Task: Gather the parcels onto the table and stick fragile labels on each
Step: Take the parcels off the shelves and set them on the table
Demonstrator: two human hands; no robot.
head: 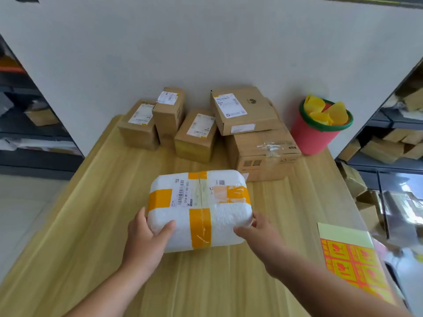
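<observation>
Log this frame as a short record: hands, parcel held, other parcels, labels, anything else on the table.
left hand: grips the near left corner of the foam parcel
right hand: grips its near right corner
foam parcel: white, orange tape, mid table
boxes: five cardboard, far end by the wall
stack: flat box on large box
label sheet: right table edge, untouched
bucket: red, green rim, yellow sheets inside, far right corner
</observation>
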